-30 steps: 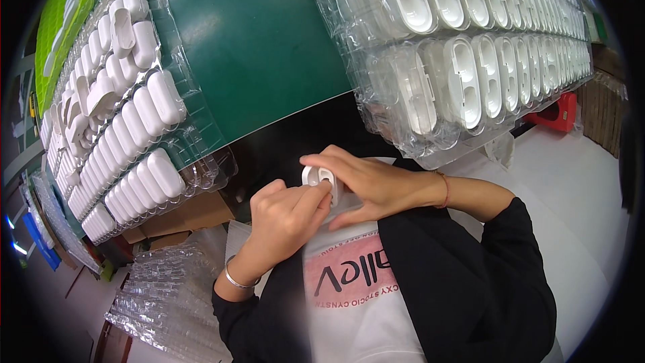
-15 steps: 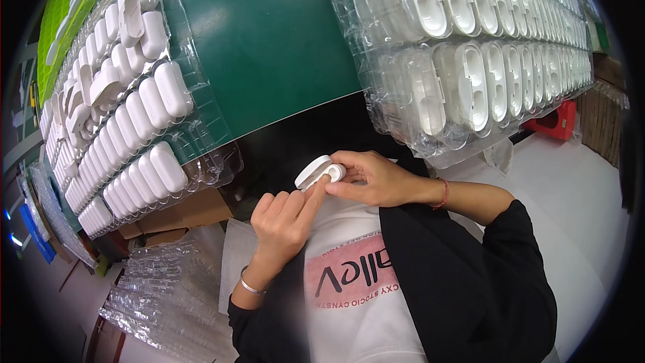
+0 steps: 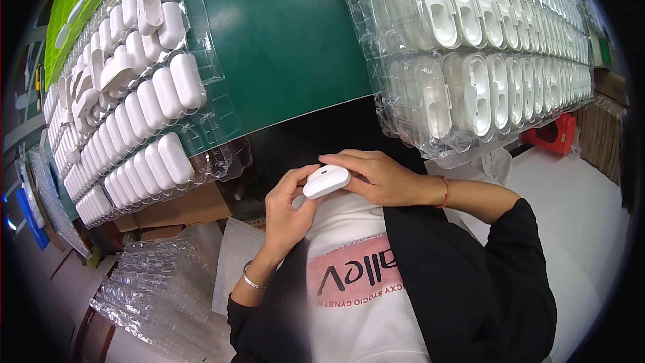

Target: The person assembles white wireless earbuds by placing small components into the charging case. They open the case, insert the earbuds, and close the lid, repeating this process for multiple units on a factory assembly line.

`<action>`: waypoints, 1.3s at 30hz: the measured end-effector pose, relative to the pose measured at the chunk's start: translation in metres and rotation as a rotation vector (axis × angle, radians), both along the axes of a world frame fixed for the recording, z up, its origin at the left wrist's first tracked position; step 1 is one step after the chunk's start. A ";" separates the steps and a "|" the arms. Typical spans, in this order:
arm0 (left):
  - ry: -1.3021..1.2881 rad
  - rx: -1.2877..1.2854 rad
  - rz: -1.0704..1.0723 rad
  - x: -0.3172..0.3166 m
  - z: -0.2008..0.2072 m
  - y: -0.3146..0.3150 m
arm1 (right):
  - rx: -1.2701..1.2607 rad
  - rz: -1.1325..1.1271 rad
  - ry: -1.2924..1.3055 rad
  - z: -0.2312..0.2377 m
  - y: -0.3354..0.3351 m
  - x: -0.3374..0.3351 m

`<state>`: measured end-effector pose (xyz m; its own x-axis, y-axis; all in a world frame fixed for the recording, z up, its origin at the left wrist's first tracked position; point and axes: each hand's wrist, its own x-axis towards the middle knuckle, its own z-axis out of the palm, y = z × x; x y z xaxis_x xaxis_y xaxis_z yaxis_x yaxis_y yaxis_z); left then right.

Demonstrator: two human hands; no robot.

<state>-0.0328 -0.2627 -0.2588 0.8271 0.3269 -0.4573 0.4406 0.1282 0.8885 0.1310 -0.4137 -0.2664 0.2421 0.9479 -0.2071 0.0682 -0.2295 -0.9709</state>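
While gripped at both ends, smooth white oval case (image 3: pixel 326 181), left hand (image 3: pixel 285 212) and right hand (image 3: pixel 376 176) pinching.

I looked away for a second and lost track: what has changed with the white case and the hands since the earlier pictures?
The small white case, earlier half hidden under the right hand, has been turned so its rounded back and small dark spot show. The left hand went from cupping it to pinching its lower end. Both hands still hold it. The trays of white cases and the green mat stayed put.

White case (image 3: pixel 326 181); green mat (image 3: pixel 282 47); clear trays (image 3: pixel 484 60); black sleeve (image 3: pixel 497 275); pink patch (image 3: pixel 356 272) seen on white shirt (image 3: pixel 363 323).
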 end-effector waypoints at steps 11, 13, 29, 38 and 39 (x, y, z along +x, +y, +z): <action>0.078 0.096 -0.133 -0.001 -0.015 0.003 | -0.159 0.206 -0.075 -0.020 0.006 0.001; 0.066 0.110 -0.141 0.000 -0.023 0.004 | -0.127 0.155 -0.102 -0.021 0.006 -0.001; 0.268 -0.104 -0.332 0.038 -0.056 0.029 | -0.230 -0.027 -0.155 -0.064 -0.004 -0.002; 0.114 0.044 -0.245 0.025 -0.053 0.025 | -0.215 0.214 -0.074 -0.063 0.005 0.016; 0.096 0.043 -0.238 0.022 -0.057 0.023 | -0.253 0.242 -0.052 -0.063 0.007 0.018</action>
<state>-0.0104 -0.2399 -0.3156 0.8365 0.1486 -0.5274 0.5364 -0.0260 0.8435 0.1492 -0.4067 -0.3291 0.0333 0.8992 -0.4362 0.1975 -0.4337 -0.8791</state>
